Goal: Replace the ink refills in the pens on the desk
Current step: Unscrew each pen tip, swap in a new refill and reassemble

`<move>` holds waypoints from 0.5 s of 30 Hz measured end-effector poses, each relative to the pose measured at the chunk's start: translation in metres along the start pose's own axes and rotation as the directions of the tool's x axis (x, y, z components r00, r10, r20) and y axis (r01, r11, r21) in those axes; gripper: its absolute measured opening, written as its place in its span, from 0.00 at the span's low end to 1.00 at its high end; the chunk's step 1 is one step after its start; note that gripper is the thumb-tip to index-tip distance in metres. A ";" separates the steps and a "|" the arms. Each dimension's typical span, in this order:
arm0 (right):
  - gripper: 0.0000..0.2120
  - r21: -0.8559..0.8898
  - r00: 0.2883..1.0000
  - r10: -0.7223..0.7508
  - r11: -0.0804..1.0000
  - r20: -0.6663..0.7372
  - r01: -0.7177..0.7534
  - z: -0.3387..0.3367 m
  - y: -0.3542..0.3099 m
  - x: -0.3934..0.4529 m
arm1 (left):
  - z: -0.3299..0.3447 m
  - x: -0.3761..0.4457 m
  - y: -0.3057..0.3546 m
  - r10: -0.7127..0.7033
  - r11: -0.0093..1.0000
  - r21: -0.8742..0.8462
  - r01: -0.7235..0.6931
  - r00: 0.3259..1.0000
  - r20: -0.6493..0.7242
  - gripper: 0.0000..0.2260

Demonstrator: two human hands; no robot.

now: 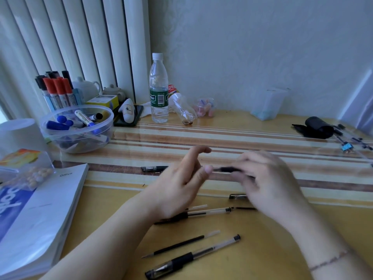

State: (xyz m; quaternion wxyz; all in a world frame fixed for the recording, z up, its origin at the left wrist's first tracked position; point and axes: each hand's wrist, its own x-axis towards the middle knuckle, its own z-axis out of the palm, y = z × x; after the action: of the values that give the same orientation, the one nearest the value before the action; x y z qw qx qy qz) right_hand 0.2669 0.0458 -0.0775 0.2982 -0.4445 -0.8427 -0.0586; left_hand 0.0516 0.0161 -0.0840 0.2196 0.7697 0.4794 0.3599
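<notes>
At the frame's centre, the right hand (268, 178) grips a blurred dark pen (226, 169) above the surface (262, 249), its tip touching the left hand (181, 178), whose fingers are loosely spread. Below them lie 1 loose refill (179, 245) and 1 capped pen (191, 257); a marker bowl (76, 128) sits at left.

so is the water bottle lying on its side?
No, the water bottle stands upright with its cap on, near the wall behind the desk.
</notes>
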 end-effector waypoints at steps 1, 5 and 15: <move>0.10 -0.041 0.995 0.096 0.994 -0.015 -0.097 0.000 0.016 0.002 | -0.005 0.002 -0.008 -0.028 0.996 0.082 0.033 0.998 -0.061 0.17; 0.13 -0.120 0.857 0.512 0.849 -0.052 -0.514 -0.001 0.071 -0.006 | -0.029 0.006 -0.049 -0.257 0.833 0.432 0.345 0.934 -0.250 0.12; 0.11 -0.088 0.768 0.634 0.773 0.091 -0.628 0.004 0.060 -0.005 | -0.046 0.004 -0.063 -0.392 0.793 0.412 0.449 0.894 -0.220 0.04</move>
State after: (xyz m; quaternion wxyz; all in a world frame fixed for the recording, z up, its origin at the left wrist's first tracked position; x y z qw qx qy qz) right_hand 0.3141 0.0791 -0.0938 0.2399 -0.7118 -0.6583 0.0487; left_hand -0.0188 0.0474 -0.0962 0.0792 0.6496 0.7212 0.2272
